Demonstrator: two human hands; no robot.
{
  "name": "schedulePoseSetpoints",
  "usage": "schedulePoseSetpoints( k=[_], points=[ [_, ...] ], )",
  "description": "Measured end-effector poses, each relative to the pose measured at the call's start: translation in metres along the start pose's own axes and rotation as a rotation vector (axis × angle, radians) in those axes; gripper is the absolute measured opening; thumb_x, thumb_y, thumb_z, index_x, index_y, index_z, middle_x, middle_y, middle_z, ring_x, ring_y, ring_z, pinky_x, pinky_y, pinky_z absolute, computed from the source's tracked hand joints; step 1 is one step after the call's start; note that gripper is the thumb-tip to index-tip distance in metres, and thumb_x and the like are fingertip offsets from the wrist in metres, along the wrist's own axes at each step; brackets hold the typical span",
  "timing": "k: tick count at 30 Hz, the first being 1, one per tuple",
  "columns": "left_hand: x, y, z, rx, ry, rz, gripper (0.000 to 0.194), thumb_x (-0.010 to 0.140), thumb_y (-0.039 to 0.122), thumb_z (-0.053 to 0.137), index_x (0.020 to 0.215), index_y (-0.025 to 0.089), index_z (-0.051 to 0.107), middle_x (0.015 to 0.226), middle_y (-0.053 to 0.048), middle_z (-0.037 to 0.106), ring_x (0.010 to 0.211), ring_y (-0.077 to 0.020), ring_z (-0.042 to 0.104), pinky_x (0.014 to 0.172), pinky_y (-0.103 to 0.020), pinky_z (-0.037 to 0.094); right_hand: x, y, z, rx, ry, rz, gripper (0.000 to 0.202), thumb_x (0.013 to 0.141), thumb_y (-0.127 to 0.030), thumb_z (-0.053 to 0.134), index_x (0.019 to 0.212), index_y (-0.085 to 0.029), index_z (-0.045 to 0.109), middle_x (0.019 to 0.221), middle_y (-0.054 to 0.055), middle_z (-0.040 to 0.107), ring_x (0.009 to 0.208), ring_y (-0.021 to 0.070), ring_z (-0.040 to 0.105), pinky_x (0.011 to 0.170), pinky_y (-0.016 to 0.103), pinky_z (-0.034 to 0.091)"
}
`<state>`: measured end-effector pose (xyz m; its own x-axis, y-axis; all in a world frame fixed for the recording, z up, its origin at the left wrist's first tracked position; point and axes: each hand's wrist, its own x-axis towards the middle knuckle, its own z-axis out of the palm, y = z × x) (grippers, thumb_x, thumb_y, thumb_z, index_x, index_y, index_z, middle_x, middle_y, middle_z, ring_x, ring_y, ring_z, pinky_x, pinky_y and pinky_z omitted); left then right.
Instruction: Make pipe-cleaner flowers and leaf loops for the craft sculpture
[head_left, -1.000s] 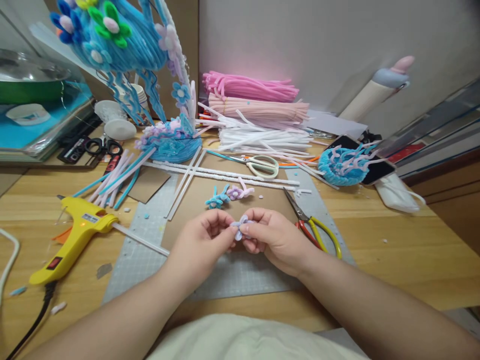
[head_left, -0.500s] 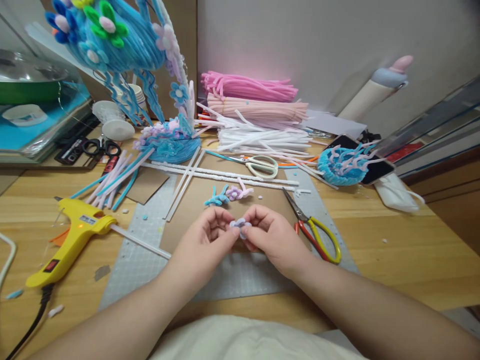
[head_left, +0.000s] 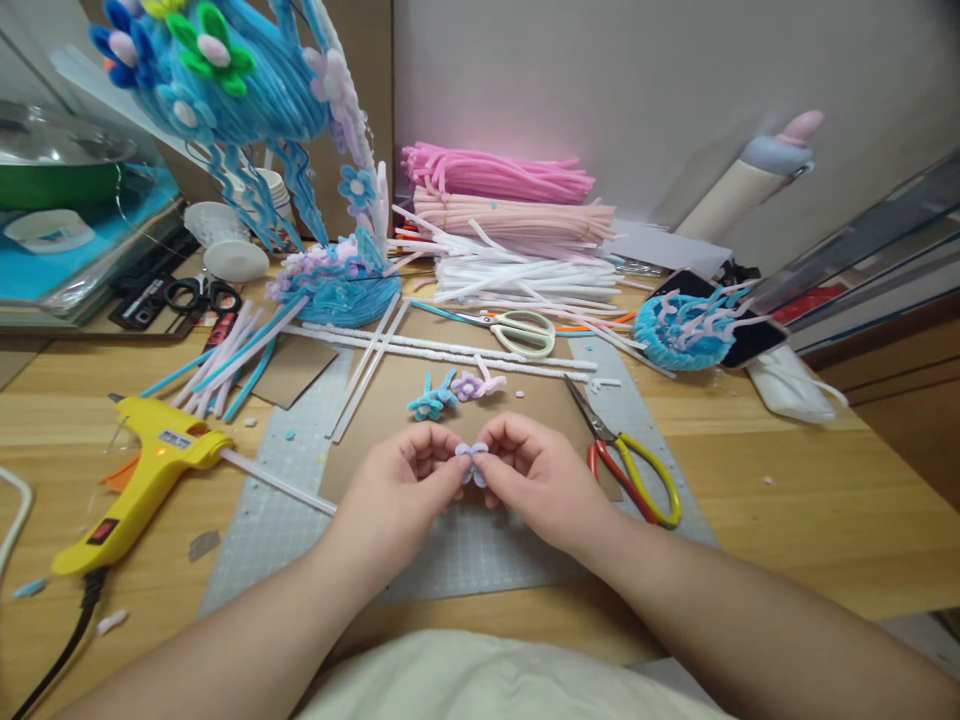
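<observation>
Between my two hands is a small pale lavender pipe-cleaner flower (head_left: 472, 464), its petals spread. My left hand (head_left: 411, 478) pinches it from the left with thumb and fingers. From the other side my right hand (head_left: 534, 474) pinches it too, the thumb tips nearly meeting at its middle. Just beyond the fingers, a blue pipe-cleaner flower (head_left: 426, 405) and a purple one (head_left: 468, 386) lie on a cardboard sheet (head_left: 390, 455). The flower's underside is hidden by my fingers.
Scissors with red and yellow handles (head_left: 651, 478) lie right of my hands. A yellow glue gun (head_left: 142, 480) rests at the left. Farther back are bundles of white pipe cleaners (head_left: 525, 278), white-handled scissors (head_left: 523, 334) and a tall blue flower-covered craft piece (head_left: 247, 80).
Both hands have turned the lavender flower so its petals spread outward, and my thumbs have shifted slightly left on it. The things on the table stay put.
</observation>
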<state>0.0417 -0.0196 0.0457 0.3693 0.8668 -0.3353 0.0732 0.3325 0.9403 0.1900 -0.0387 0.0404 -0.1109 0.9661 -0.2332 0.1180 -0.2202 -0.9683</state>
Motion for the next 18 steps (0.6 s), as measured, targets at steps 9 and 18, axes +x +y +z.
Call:
schedulePoseSetpoints(
  k=[9, 18],
  points=[
    [0.0019, -0.0054, 0.0002, 0.097, 0.053, 0.040, 0.014, 0.071, 0.026, 0.063, 0.068, 0.018, 0.052, 0.057, 0.005, 0.050, 0.053, -0.0097, 0.046, 0.052, -0.020, 0.035, -0.0016, 0.0018, 0.0016, -0.094, -0.022, -0.022, 0.005, 0.076, -0.022, 0.056, 0.076, -0.018, 0.053, 0.060, -0.005, 0.050, 0.049, 0.0074, 0.045, 0.046, 0.020, 0.035],
    [0.0002, -0.0050, 0.0014, 0.089, 0.007, 0.069, 0.008, 0.073, 0.022, 0.058, 0.072, 0.019, 0.051, 0.061, 0.005, 0.053, 0.058, -0.0108, 0.049, 0.056, -0.022, 0.038, 0.0012, -0.0003, 0.0010, 0.001, -0.037, -0.007, 0.006, 0.072, -0.020, 0.058, 0.070, -0.017, 0.052, 0.060, -0.005, 0.049, 0.049, 0.0056, 0.043, 0.045, 0.018, 0.034]
  ],
)
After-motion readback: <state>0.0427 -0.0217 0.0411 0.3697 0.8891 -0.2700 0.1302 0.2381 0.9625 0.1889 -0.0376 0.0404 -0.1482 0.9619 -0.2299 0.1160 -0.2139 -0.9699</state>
